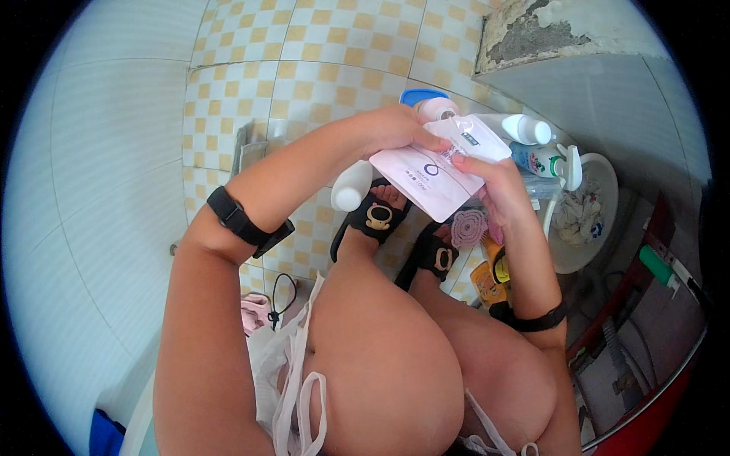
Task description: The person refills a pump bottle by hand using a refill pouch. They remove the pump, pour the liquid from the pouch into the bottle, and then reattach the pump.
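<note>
Both hands grip a pale pink refill pouch (432, 176) that bears writing, held tilted above the feet. My left hand (402, 132) has its thumb pressed on the pouch's upper middle, with the other fingers partly hidden. From the other side my right hand (502, 185) pinches it, its thumb close to the left thumb. Just behind the pouch stands a pinkish bottle (438, 109) with an open-looking neck, partly covered by the pouch. A white bottle (352, 185) with a white cap is below my left forearm, beside a black slipper (373, 219).
At the right are a white capped bottle (522, 129), a spray bottle (542, 161) and a white bucket (612, 196) holding crumpled cloths. A pink spiral-patterned item (469, 228) and yellow items (489, 283) lie near the right slipper. A blue object (422, 96) sits behind the pinkish bottle.
</note>
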### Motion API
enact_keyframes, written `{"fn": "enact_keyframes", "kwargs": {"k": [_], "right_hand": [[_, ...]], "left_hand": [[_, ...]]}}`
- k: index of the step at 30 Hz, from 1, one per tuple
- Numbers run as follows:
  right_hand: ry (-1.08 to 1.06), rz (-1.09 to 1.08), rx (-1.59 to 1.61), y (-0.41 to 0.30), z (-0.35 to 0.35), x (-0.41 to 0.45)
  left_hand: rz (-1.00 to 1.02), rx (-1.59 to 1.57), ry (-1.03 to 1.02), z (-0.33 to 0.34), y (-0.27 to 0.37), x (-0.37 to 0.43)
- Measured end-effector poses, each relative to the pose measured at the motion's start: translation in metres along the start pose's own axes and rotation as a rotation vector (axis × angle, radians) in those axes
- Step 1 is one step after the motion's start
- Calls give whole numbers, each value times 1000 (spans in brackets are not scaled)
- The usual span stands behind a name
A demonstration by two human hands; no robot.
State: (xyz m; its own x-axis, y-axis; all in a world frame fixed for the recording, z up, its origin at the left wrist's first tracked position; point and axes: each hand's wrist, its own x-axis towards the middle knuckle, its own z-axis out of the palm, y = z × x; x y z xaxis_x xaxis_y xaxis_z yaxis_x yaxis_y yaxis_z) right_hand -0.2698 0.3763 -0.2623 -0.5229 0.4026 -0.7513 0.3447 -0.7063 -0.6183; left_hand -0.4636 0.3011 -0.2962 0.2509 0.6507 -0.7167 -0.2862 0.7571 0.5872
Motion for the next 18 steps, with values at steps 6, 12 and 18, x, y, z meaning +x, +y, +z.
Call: {"fn": "enact_keyframes", "kwargs": {"k": [6,12,18], "right_hand": [[20,-30,48,0,5,-3],[17,-87,60,-1,4,-1],[33,-116,52,2,-2,2]], "left_hand": [[-41,-38,-10,1,2,-3],[-35,-36,6,5,0,1],[-29,-61,13,8,-1,2]]}}
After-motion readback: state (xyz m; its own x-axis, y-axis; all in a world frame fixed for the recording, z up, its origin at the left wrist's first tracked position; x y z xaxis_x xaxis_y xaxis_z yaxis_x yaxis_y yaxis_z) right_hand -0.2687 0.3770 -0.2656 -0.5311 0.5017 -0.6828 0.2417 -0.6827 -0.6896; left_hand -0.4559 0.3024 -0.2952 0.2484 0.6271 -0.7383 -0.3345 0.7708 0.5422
